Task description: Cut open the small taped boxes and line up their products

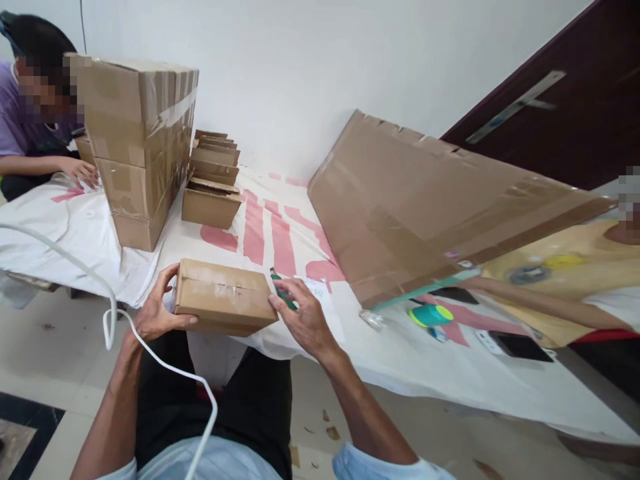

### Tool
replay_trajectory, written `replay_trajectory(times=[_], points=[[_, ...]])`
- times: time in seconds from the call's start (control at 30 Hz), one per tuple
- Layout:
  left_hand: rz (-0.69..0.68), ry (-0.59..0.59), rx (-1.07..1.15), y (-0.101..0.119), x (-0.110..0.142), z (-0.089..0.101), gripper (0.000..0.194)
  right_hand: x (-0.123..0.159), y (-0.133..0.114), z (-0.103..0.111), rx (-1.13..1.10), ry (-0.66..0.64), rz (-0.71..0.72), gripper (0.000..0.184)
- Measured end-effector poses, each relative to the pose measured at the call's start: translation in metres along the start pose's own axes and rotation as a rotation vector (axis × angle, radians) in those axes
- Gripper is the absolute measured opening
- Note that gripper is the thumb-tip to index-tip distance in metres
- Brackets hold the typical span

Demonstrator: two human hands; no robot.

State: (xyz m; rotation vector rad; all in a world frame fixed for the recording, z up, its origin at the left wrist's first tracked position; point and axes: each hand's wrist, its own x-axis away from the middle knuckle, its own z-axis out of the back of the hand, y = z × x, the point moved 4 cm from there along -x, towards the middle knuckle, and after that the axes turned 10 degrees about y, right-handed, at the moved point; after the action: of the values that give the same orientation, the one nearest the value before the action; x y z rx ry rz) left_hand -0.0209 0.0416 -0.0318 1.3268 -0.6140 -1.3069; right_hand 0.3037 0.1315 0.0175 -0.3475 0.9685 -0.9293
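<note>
Taped cardboard carton (225,298): worker's twelve o'clock, long axis roughly nine-to-three | Left hand (156,311): clasped round its nine-o'clock end, thumb on near face | Right hand (306,313): half-curled, thumb against three-o'clock end; cannot tell whether green tool (283,292) is gripped | Nearer hand: neither

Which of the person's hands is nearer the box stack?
Left: the left hand holds the carton at the end nearer the box stack; the right hand is at the opposite end.
</note>
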Motion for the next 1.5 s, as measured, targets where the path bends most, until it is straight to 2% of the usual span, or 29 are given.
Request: replay_trajectory(times=[0.1,0.23,0.47,0.67,0.8,0.97,1.07,1.17,1.33,1.5], points=[[0.023,0.029,0.056,-0.011,0.002,0.005,0.116,0.015,0.017,-0.008,-0.079,0.005,-0.111,0.036],[0.015,0.047,0.098,-0.011,0.001,0.006,0.113,0.028,0.017,-0.013,-0.176,0.019,-0.184,0.042],[0.031,0.043,0.116,-0.007,-0.001,0.008,0.098,0.035,0.013,-0.024,-0.227,0.026,-0.229,0.049],[0.026,0.031,0.071,-0.001,-0.004,0.013,0.089,0.033,0.013,-0.030,-0.237,0.042,-0.192,0.049],[0.040,0.039,0.065,-0.004,-0.009,0.018,0.088,0.025,0.028,-0.025,-0.253,0.100,-0.193,0.048],[0.020,0.083,0.090,-0.008,-0.017,0.026,0.086,0.018,0.078,-0.009,0.010,0.283,-0.173,0.038],[-0.010,0.086,0.049,-0.007,-0.020,0.030,0.084,0.027,0.110,-0.014,0.212,0.242,-0.154,0.029],[-0.015,0.053,0.003,-0.006,-0.022,0.032,0.080,0.038,0.131,-0.025,0.408,0.166,-0.123,0.025],[0.045,0.050,0.022,-0.006,-0.024,0.035,0.078,0.040,0.145,-0.037,0.610,0.088,-0.218,0.030],[0.080,0.060,-0.003,-0.003,-0.025,0.035,0.076,0.028,0.147,-0.043,0.682,0.039,-0.279,0.027]])
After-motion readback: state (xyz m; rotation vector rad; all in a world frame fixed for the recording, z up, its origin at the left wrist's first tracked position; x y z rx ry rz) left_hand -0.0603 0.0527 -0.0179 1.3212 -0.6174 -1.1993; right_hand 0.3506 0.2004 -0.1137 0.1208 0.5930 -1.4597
